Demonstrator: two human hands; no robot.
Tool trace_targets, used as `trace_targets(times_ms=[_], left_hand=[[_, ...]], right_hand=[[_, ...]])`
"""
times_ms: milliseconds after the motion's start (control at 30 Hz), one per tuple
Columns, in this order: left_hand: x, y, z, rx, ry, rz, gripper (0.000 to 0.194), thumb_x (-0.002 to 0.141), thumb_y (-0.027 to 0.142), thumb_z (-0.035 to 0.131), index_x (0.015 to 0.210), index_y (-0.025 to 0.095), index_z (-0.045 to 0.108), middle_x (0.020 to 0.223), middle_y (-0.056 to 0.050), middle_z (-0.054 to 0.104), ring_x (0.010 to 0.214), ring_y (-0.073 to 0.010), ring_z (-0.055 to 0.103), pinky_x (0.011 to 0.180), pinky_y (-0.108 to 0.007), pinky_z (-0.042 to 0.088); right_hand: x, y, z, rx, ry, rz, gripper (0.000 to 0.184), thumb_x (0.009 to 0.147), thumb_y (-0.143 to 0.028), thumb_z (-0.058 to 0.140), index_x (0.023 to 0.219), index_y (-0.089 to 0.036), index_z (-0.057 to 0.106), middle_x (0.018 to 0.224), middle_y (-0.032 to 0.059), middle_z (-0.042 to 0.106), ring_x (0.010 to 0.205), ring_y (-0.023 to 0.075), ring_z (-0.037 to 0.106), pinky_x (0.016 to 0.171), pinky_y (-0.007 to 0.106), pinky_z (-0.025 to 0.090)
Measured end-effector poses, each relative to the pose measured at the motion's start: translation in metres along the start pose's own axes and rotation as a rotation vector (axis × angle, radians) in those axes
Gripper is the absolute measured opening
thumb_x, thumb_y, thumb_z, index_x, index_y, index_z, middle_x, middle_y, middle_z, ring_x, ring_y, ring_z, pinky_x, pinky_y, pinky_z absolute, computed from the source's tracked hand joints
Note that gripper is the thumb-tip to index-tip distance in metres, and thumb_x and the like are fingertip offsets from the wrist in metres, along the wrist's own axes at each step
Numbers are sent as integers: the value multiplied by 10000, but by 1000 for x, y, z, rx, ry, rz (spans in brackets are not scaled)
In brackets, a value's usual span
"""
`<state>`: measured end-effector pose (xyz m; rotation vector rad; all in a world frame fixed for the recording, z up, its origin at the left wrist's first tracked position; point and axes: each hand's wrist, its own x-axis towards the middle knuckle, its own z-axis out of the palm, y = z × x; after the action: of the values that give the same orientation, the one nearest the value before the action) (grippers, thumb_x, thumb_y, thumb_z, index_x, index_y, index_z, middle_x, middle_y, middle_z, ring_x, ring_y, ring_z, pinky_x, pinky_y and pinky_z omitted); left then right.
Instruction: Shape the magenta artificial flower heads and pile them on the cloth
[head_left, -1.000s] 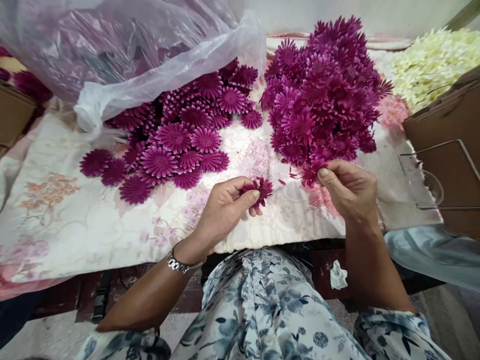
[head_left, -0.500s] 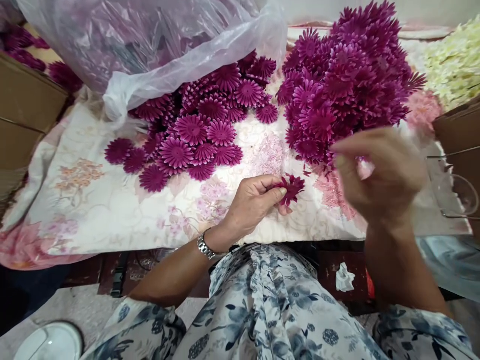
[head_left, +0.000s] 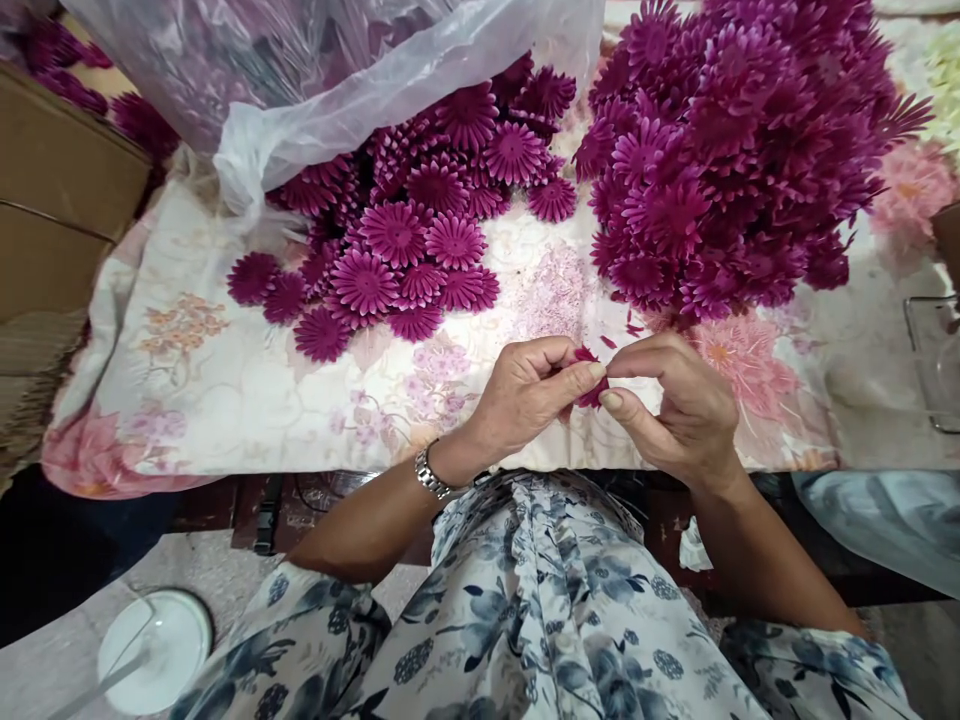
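At the bench's (head_left: 225, 400) edge, left hand (head_left: 525, 395) and right hand (head_left: 675, 405) pinch one flower (head_left: 591, 392): light, soft, best gripped centrally.

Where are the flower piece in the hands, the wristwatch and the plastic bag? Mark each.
flower piece (head_left: 592, 392), head view, on the magenta petals showing between the fingertips.
wristwatch (head_left: 431, 473), head view, on the metal band at the wrist.
plastic bag (head_left: 315, 70), head view, on its clear film.

A small magenta fabric flower (head_left: 592, 392) is mostly hidden between the left hand (head_left: 529, 395) and right hand (head_left: 679, 405).
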<state>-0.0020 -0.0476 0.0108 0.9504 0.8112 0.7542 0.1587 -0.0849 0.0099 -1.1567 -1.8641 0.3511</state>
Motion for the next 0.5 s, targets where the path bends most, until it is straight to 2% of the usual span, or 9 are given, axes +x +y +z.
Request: trace_targets(times_ms=[167,333,500], left_hand=[[0,-4,-1,-8,-35,-18,369,713,421,731,574,146,529,503,46,497,417,-30,418,397,-172,309],[0,-7,-3,-64,-105,-17,312,717,382,739,651,141,553,573,39,530,450,-29,460,440,-169,373],[-1,-10,-4,-141,-159,-22,260,703,318,756,746,136,576,659,24,572,511,-53,538,497,-186,441]], right_hand=[[-6,2,5,207,-24,124,105,793,-183,652,879,-212,599,768,10,614,738,146,569,659,303,461],[-14,7,7,407,-1,346,25,848,-198,597,835,-200,617,727,-11,583,652,103,540,598,257,428],[-17,10,10,548,69,411,59,840,-205,619,802,-202,664,695,-22,593,654,87,538,587,219,419]])
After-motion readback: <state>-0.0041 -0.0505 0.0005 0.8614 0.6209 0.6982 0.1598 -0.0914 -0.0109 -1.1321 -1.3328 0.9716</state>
